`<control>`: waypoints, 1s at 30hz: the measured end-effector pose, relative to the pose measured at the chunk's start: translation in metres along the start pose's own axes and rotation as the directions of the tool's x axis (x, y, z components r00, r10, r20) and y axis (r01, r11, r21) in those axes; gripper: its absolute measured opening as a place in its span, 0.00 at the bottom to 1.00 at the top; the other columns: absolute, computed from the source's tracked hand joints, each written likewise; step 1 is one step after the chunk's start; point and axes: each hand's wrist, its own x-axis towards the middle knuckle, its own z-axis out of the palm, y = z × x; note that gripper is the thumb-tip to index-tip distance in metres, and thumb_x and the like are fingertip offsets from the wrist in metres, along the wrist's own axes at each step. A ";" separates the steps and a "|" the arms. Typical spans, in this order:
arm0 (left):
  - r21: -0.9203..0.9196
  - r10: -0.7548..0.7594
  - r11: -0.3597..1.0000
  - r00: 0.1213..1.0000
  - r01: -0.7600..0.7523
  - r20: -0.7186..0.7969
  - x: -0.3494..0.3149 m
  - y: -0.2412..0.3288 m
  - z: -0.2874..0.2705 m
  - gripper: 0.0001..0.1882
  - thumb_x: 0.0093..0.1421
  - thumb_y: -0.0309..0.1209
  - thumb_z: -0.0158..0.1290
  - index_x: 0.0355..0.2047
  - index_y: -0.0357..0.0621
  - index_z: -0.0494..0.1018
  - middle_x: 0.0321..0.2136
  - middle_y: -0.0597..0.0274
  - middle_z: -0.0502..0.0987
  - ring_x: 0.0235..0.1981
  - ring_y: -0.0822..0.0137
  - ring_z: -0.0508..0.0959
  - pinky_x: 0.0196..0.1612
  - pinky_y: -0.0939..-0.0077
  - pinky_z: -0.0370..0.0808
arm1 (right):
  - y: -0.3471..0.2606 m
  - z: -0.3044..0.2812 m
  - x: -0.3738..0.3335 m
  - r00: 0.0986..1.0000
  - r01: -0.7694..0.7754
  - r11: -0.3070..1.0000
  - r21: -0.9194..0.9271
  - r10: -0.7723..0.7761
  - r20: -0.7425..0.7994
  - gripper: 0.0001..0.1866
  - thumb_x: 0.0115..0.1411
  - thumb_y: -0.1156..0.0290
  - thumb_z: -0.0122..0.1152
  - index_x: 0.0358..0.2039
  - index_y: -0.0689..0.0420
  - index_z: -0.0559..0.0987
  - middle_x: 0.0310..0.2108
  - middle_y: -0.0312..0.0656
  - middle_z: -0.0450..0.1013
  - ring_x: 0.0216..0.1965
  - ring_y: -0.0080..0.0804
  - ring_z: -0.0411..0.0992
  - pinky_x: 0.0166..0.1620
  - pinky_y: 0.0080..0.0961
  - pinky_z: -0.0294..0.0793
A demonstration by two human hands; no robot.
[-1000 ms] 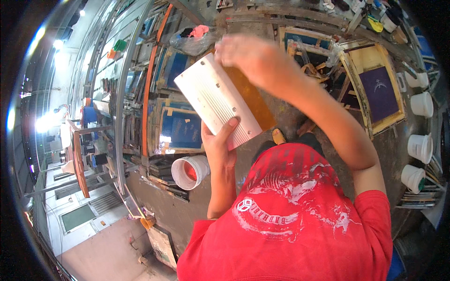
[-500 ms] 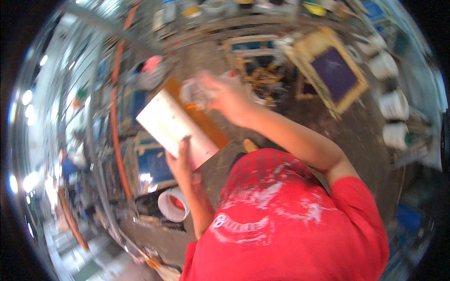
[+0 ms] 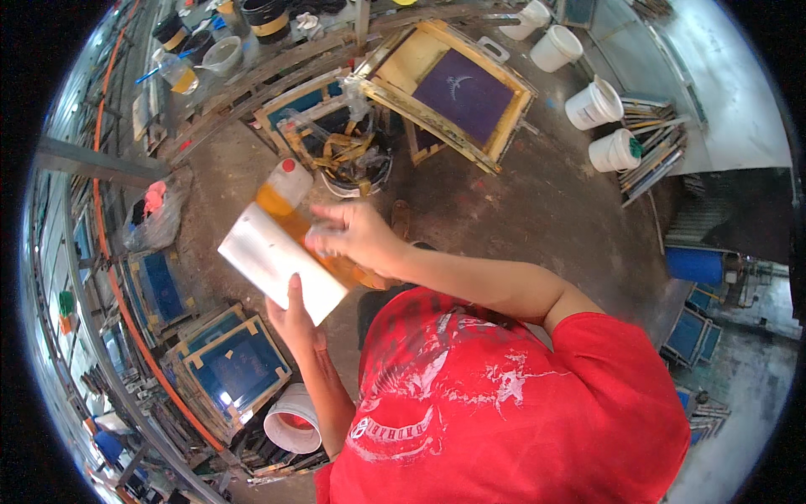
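My left hand (image 3: pixel 291 319) grips the near edge of a white rectangular plate (image 3: pixel 281 262) with a few small dark marks, its thumb lying on the face. Along the plate's far side runs an amber strip (image 3: pixel 298 225). My right hand (image 3: pixel 359 239) is just right of the plate, over the amber strip, fingers bent around a crumpled greyish wad (image 3: pixel 317 241); motion blurs it, and its material cannot be made out. A translucent bottle with a red cap (image 3: pixel 288 165) shows past the plate's far end.
Beyond my hands is a bin (image 3: pixel 357 186) of crumpled yellow tape and plastic. A wooden-framed screen (image 3: pixel 470 97) leans at the back. White buckets (image 3: pixel 594 105) line the right; framed blue screens (image 3: pixel 235 370) and a white bucket (image 3: pixel 292 420) with red inside are at the left.
The view has swung, so the surroundings sit differently in the picture. My right hand has come closer to the plate and lower along the amber strip. My left hand keeps its grip.
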 end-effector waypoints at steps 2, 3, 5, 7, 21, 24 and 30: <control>0.020 -0.098 0.995 0.989 0.096 0.112 -0.012 -0.005 0.019 0.21 0.57 0.25 0.59 0.50 0.33 0.67 0.43 0.56 0.76 0.41 0.68 0.76 0.44 0.75 0.73 | -0.012 -0.022 0.019 0.992 0.097 0.995 0.030 -0.094 -0.078 0.38 0.56 0.76 0.66 0.62 0.73 0.57 0.38 0.46 0.78 0.36 0.22 0.75 0.40 0.17 0.75; 0.060 -0.126 0.991 0.979 0.118 0.161 -0.017 -0.011 0.023 0.22 0.57 0.26 0.59 0.50 0.33 0.67 0.43 0.56 0.76 0.42 0.68 0.76 0.46 0.74 0.72 | -0.019 -0.033 0.025 0.984 0.130 0.990 0.063 -0.121 -0.131 0.39 0.56 0.76 0.66 0.62 0.74 0.56 0.38 0.46 0.78 0.36 0.22 0.75 0.40 0.17 0.75; 0.079 -0.164 0.986 0.961 0.150 0.222 -0.022 -0.019 0.034 0.23 0.57 0.27 0.60 0.51 0.33 0.67 0.43 0.56 0.76 0.42 0.68 0.76 0.47 0.74 0.72 | -0.029 -0.048 0.025 0.980 0.124 0.987 0.099 -0.105 -0.171 0.38 0.57 0.76 0.64 0.62 0.75 0.55 0.41 0.48 0.77 0.40 0.25 0.76 0.43 0.19 0.75; 0.057 -0.169 0.986 0.951 0.160 0.258 -0.026 -0.021 0.051 0.22 0.57 0.26 0.59 0.50 0.33 0.68 0.43 0.57 0.76 0.41 0.68 0.76 0.46 0.74 0.72 | -0.033 -0.065 0.017 0.980 0.067 0.991 0.114 -0.044 -0.193 0.37 0.58 0.76 0.63 0.62 0.75 0.55 0.43 0.49 0.76 0.43 0.26 0.75 0.44 0.19 0.75; 0.030 -0.121 0.993 0.939 0.117 0.323 -0.067 -0.113 0.257 0.20 0.57 0.30 0.61 0.47 0.33 0.70 0.39 0.57 0.77 0.38 0.69 0.77 0.42 0.75 0.74 | -0.036 -0.273 -0.116 0.936 0.106 0.994 0.013 -0.096 -0.338 0.34 0.59 0.73 0.62 0.61 0.73 0.59 0.45 0.47 0.75 0.45 0.25 0.74 0.48 0.20 0.73; 0.075 -0.158 0.987 0.932 0.142 0.325 -0.081 -0.143 0.311 0.19 0.57 0.32 0.60 0.46 0.34 0.71 0.38 0.58 0.78 0.36 0.69 0.78 0.42 0.73 0.74 | -0.031 -0.331 -0.159 0.913 0.060 0.998 -0.027 -0.065 -0.403 0.34 0.59 0.72 0.63 0.61 0.72 0.60 0.46 0.48 0.74 0.45 0.27 0.74 0.50 0.21 0.72; 0.059 -0.158 0.987 0.910 0.147 0.382 -0.114 -0.182 0.395 0.21 0.56 0.33 0.60 0.47 0.35 0.71 0.39 0.59 0.78 0.37 0.69 0.78 0.42 0.72 0.75 | -0.052 -0.432 -0.223 0.873 0.048 0.984 0.172 0.042 -0.485 0.28 0.59 0.73 0.62 0.59 0.65 0.66 0.45 0.45 0.76 0.42 0.29 0.76 0.48 0.25 0.75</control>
